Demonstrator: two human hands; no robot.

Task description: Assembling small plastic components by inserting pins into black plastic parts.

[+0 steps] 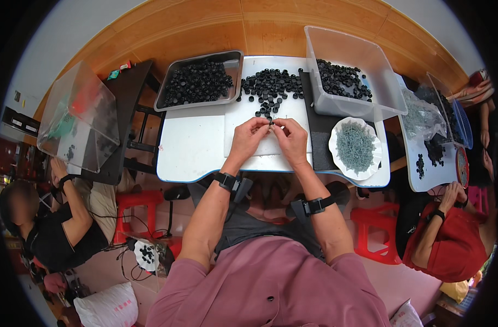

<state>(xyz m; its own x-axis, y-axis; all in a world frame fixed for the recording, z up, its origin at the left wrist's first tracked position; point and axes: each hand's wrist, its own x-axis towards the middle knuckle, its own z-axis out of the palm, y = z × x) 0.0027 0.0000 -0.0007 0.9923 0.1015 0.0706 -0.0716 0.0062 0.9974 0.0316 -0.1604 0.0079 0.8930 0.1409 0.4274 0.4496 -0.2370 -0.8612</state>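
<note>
Basically, two bare hands work at one white tabletop [192,144]. Left hand [249,137]: grip pinched, thumb and index tips nearly together. Right hand [292,140]: same, grip pinched, tips meeting the left's. One small black piece [270,123] shows between the fingertips, above the tabletop's middle, just on the near side of the loose pile; cannot tell whether either grip has anything else, fingers cover it. Two black wrist straps, one per forearm.

Black pieces on the tabletop, three groups: one metal tray [200,104] at far left, full of them; one loose pile [276,83] in the centre, dozens, too overlapped for an exact count; one big translucent bin [388,94] at far right, with a layer on its floor. One white scalloped dish [333,144] at near right holds a heap of tiny grey-green parts [356,144], uncountable. One black strip [321,129] lies partly under bin and dish.

Around: one clear bin [91,136] at left on one dark tabletop [129,87]; one more white tabletop [415,171] at right. Two seated people, one left [72,237], one right [451,245]. Two red stools visible, one each side.
</note>
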